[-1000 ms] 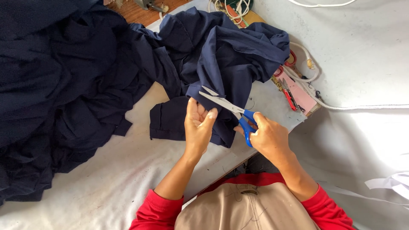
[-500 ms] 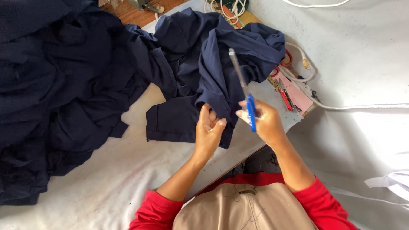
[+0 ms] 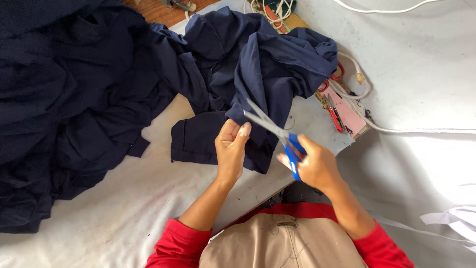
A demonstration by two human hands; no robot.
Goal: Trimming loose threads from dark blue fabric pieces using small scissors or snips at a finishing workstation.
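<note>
A crumpled navy garment point(image 3: 258, 69) lies on the white table point(image 3: 99, 218), one flat part hanging toward me. My left hand point(image 3: 231, 149) pinches the cloth's lower edge, fingers closed on it. My right hand point(image 3: 312, 164) grips blue-handled scissors point(image 3: 277, 136), blades parted and pointing up-left toward the fabric just beside my left fingertips. Red sleeves cover both my forearms near the bottom.
A large heap of dark navy fabric point(image 3: 64, 99) fills the left side. A pink tray point(image 3: 347, 111) with red-handled snips and white cord point(image 3: 367, 114) sits at the table's right edge. Grey-white sheeting point(image 3: 421, 59) covers the right. White strips point(image 3: 451, 218) lie lower right.
The scissors swung from pointing straight up back down to an up-left angle, blades parted at the cloth. My left hand shifted slightly along the fabric edge.
</note>
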